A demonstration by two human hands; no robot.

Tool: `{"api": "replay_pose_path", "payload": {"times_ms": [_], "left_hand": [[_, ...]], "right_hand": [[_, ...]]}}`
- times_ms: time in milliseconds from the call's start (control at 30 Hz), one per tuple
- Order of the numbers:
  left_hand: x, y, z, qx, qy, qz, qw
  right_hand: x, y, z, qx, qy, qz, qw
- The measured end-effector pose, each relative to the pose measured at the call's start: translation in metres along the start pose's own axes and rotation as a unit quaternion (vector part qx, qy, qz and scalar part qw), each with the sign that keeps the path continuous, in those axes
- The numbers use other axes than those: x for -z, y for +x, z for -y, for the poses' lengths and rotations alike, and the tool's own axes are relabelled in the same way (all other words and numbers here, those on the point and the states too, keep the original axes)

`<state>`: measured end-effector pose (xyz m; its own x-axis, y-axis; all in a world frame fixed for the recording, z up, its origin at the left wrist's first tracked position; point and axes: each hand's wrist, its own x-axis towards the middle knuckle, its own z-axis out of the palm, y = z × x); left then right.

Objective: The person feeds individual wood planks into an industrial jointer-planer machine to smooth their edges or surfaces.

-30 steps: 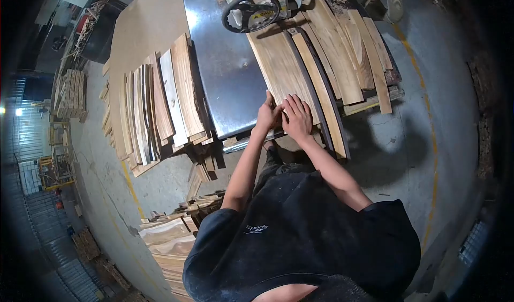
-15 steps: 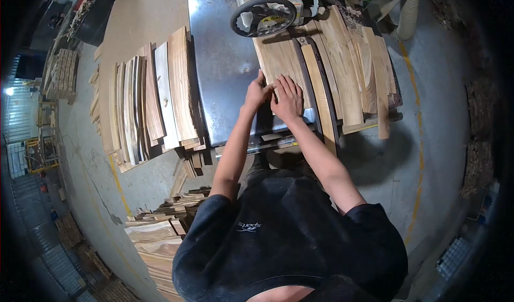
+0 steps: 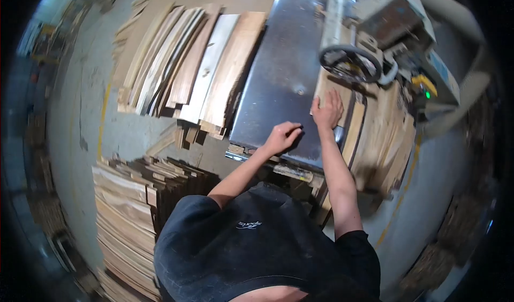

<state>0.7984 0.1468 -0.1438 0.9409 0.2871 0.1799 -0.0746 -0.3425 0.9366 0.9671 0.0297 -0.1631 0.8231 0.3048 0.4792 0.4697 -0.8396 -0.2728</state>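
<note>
My right hand (image 3: 328, 110) lies flat on a wooden board (image 3: 324, 83), fingers stretched forward, close to the front of the machine. The board rests at the right side of a shiny metal table (image 3: 267, 82), and its far end runs under the machine. Over the front part of that table is my left hand (image 3: 284, 138), apart from the board. Its fingers are bent, the thumb stands away from them, and nothing shows between them.
A saw-like machine with a black handwheel (image 3: 350, 63) stands over the board. More planks (image 3: 383, 125) lie to the right. Several strips (image 3: 230, 69) lie on the left panel, and a tall wood stack (image 3: 126, 211) stands at lower left. A hose (image 3: 471, 98) curves at right.
My left hand has come off the board and moved left over the metal table. My right hand stays flat on the board. The view has turned toward the left.
</note>
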Motion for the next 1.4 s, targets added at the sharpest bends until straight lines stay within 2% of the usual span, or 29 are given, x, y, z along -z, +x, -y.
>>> {"api": "replay_pose_path", "payload": {"times_ms": [133, 200, 233, 267, 333, 367, 400, 433, 467, 500, 533, 600, 633, 700, 733, 767, 800, 833, 867, 900, 967, 1000, 1100, 1133, 1167, 1267, 1300, 1333, 1400], "left_hand": [[0.003, 0.006, 0.009, -0.011, -0.028, 0.005, 1.000], [0.016, 0.013, 0.009, -0.006, -0.005, 0.004, 1.000], [0.034, 0.019, -0.010, 0.008, 0.067, 0.059, 0.996], [0.050, 0.024, -0.024, 0.021, 0.137, 0.116, 0.984], [0.084, 0.025, -0.024, -0.075, 0.174, -0.072, 0.979], [0.108, 0.029, -0.020, -0.089, 0.173, -0.153, 0.969], [0.132, 0.025, -0.026, -0.053, 0.304, -0.219, 0.926], [0.152, 0.017, -0.017, 0.064, 0.377, -0.185, 0.905], [0.171, 0.009, -0.007, 0.124, 0.443, -0.171, 0.871], [0.178, -0.001, 0.008, 0.254, 0.515, -0.100, 0.812], [0.178, -0.004, 0.023, 0.303, 0.509, -0.074, 0.802], [0.178, -0.008, 0.064, 0.199, 0.599, -0.029, 0.775], [0.185, -0.003, 0.037, 0.194, 0.602, -0.022, 0.775], [0.203, 0.012, -0.025, 0.193, 0.384, 0.045, 0.902], [0.204, 0.013, -0.046, 0.188, 0.387, 0.047, 0.902], [0.203, 0.010, -0.064, 0.233, 0.139, 0.028, 0.962], [0.200, 0.008, -0.075, 0.264, -0.117, 0.012, 0.957], [0.190, 0.007, -0.055, 0.232, -0.150, 0.053, 0.960], [0.173, -0.006, -0.038, 0.250, -0.148, 0.046, 0.956], [0.147, -0.023, -0.001, 0.208, -0.115, 0.034, 0.971], [0.113, -0.050, 0.014, 0.227, -0.060, 0.074, 0.969], [0.102, -0.064, 0.001, 0.290, -0.034, 0.124, 0.948], [0.064, -0.096, -0.004, 0.304, -0.124, 0.193, 0.925], [0.055, -0.103, -0.008, 0.313, -0.091, 0.209, 0.922], [0.042, -0.113, 0.002, 0.270, -0.066, 0.223, 0.934], [0.024, -0.109, -0.041, 0.327, 0.012, 0.307, 0.894], [0.005, -0.115, -0.002, 0.172, 0.064, 0.293, 0.938], [-0.014, -0.126, 0.036, 0.016, 0.112, 0.269, 0.957], [-0.031, -0.110, 0.022, -0.017, 0.133, 0.300, 0.944]], "right_hand": [[-0.015, 0.026, -0.003, 0.031, -0.012, -0.044, 0.998], [-0.018, 0.042, -0.001, 0.001, -0.050, 0.021, 0.999], [-0.012, 0.050, 0.003, -0.033, -0.059, 0.087, 0.994], [-0.015, 0.055, -0.004, -0.028, -0.059, 0.087, 0.994], [-0.027, 0.053, -0.027, -0.005, 0.059, 0.095, 0.994], [-0.024, 0.041, -0.030, 0.005, 0.072, 0.058, 0.996], [-0.018, 0.022, -0.030, -0.004, 0.068, 0.053, 0.996], [-0.011, -0.003, -0.028, 0.008, 0.076, 0.028, 0.997], [0.000, -0.027, -0.024, 0.017, 0.080, 0.001, 0.997], [0.014, -0.048, -0.019, -0.008, 0.059, 0.035, 0.998], [0.029, -0.066, -0.013, -0.033, 0.040, 0.070, 0.996], [0.046, -0.104, -0.008, -0.060, 0.060, 0.063, 0.994], [0.055, -0.122, -0.003, -0.076, 0.065, 0.066, 0.993], [0.069, -0.152, 0.008, -0.099, 0.063, 0.071, 0.991], [0.074, -0.163, 0.013, -0.103, 0.064, 0.067, 0.990], [0.077, -0.172, 0.017, -0.102, 0.043, 0.070, 0.991], [0.080, -0.180, 0.020, -0.102, 0.022, 0.073, 0.992], [0.082, -0.183, 0.020, -0.102, 0.035, 0.072, 0.992], [0.084, -0.184, 0.019, -0.113, 0.034, 0.067, 0.991], [0.084, -0.184, 0.018, -0.110, 0.055, 0.072, 0.990], [0.085, -0.183, 0.015, -0.114, 0.090, 0.081, 0.986], [0.090, -0.181, 0.015, -0.101, 0.097, 0.081, 0.987], [0.099, -0.186, 0.018, -0.120, 0.235, 0.066, 0.962], [0.107, -0.191, 0.025, -0.113, 0.267, 0.067, 0.955], [0.115, -0.198, 0.030, -0.057, 0.252, 0.074, 0.963], [0.136, -0.211, 0.038, 0.147, 0.271, 0.111, 0.945], [0.147, -0.210, 0.044, 0.163, 0.274, 0.136, 0.938], [0.152, -0.210, 0.047, 0.129, 0.294, 0.165, 0.933], [0.145, -0.216, 0.041, 0.058, 0.212, 0.161, 0.962]]}}
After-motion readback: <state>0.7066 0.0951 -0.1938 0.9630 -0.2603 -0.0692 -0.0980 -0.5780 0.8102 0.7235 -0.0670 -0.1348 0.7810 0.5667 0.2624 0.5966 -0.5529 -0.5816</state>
